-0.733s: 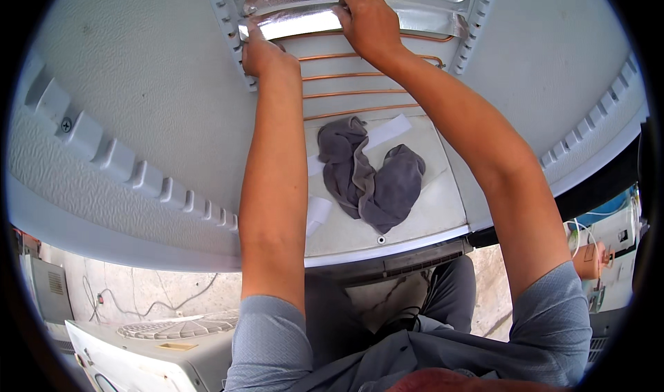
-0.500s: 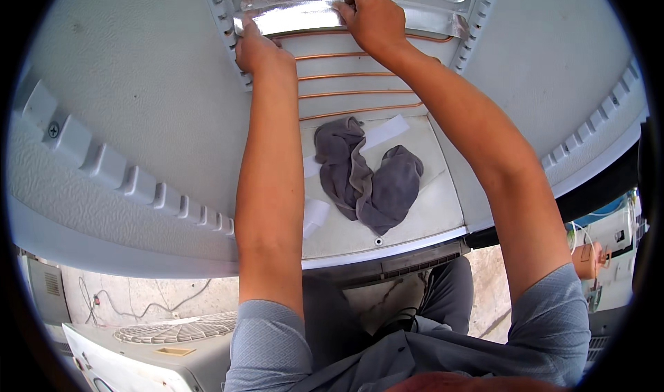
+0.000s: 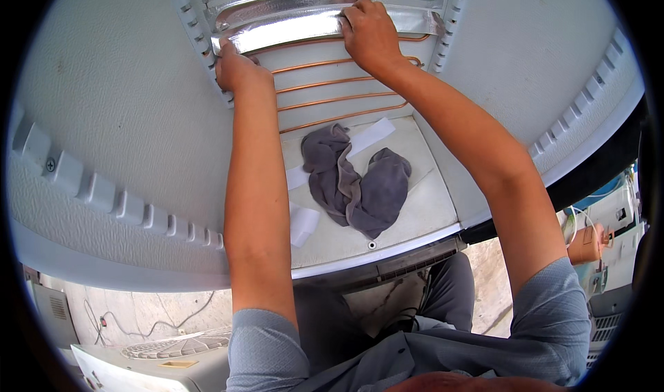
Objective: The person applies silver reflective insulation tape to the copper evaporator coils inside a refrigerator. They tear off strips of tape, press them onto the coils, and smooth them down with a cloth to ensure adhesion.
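Past the grey cloth (image 3: 380, 193) and copper tubes (image 3: 325, 83), our left hand (image 3: 238, 70) touches the silver foil strip (image 3: 290, 31) at its left end; our right hand (image 3: 371, 35), curled, right of centre. Whether the 2 pinch it, we cannot tell.

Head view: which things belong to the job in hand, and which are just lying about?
Likely in the job:
Silver foil strip, left hand at its left end, right hand right of its middle
Copper tubing, below the strip

Apparently lying about:
Crumpled dark grey cloth on the refrigerator floor
White strip, partly covered by the cloth
Cord on the ground
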The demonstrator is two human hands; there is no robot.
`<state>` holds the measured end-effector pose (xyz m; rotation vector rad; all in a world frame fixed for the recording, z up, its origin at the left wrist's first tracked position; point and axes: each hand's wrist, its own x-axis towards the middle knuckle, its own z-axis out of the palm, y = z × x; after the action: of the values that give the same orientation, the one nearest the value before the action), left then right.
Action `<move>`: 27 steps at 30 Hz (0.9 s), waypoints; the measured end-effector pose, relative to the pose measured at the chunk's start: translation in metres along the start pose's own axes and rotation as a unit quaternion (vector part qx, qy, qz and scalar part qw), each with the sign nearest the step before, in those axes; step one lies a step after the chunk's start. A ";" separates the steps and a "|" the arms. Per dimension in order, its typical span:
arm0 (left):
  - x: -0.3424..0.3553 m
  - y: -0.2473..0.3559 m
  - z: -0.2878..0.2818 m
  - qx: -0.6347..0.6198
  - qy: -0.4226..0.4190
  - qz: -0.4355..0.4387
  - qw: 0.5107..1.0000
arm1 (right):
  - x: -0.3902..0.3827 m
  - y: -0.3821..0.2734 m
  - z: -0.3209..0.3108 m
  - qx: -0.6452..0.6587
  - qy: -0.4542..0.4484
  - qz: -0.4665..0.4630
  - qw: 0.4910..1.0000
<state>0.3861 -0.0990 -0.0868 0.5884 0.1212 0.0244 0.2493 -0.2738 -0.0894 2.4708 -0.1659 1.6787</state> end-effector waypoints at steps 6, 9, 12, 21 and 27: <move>0.014 -0.007 -0.004 -0.009 -0.028 -0.007 1.000 | 0.012 -0.069 0.030 0.007 -0.035 -0.076 0.996; 0.025 -0.008 -0.008 -0.011 -0.052 -0.014 0.998 | 0.015 -0.084 0.028 -0.005 -0.058 -0.100 0.993; 0.025 -0.013 -0.004 -0.009 -0.046 -0.033 0.998 | 0.006 -0.057 0.025 -0.030 -0.033 -0.068 0.997; 0.014 -0.009 -0.006 -0.008 -0.033 -0.020 0.999 | -0.033 0.061 -0.038 -0.075 -0.013 -0.001 0.997; 0.011 -0.004 -0.007 -0.019 -0.049 -0.017 0.998 | -0.014 0.026 -0.017 -0.028 -0.020 0.005 0.999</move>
<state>0.3963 -0.0982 -0.0958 0.5483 0.0360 -0.0343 0.2245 -0.2966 -0.0945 2.4669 -0.2274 1.6064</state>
